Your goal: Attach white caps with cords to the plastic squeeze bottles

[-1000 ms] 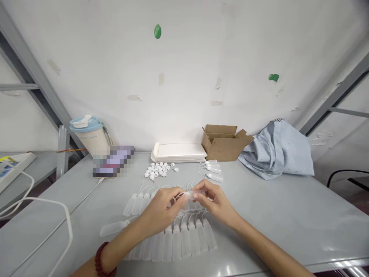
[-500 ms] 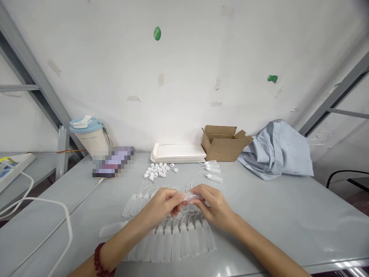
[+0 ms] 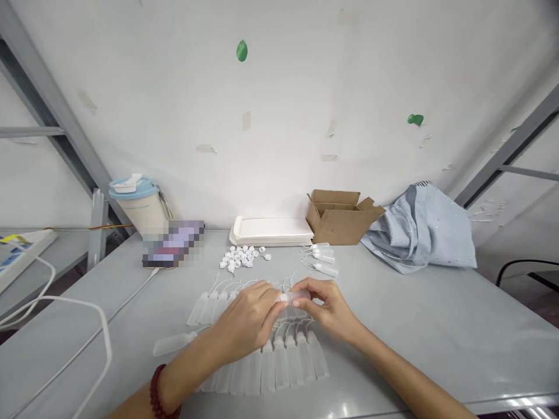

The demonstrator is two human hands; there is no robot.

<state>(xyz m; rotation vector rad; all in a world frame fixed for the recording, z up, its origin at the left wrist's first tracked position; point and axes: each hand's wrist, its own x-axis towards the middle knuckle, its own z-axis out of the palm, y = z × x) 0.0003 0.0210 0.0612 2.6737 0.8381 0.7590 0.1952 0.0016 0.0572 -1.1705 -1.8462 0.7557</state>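
Note:
Over the middle of the table, my right hand [image 3: 322, 305] pinches the body of a small translucent plastic bottle [image 3: 298, 296], held roughly level. The fingers of my left hand [image 3: 253, 311] close around its white neck end, so the cap there is mostly hidden. Below my hands lies a row of similar bottles [image 3: 280, 364] side by side, partly covered by my left forearm. Another row of bottles [image 3: 204, 307] sits farther back, with thin curled strings at their tops. One lone bottle [image 3: 170, 344] rests to the left of my left wrist.
Several small white caps [image 3: 239, 257] are piled behind my hands. A white tray-like stack [image 3: 275, 231] and an open cardboard box [image 3: 347, 224] stand by the wall. Blue cloth [image 3: 423, 233] lies right; a lidded cup [image 3: 142, 206], phone [image 3: 174, 244] and white cable [image 3: 107, 337] are left.
My left hand has rolled over the bottle's neck end, its back now turned up and its fingers wrapped further round. My right hand keeps its hold, and the view has shifted slightly.

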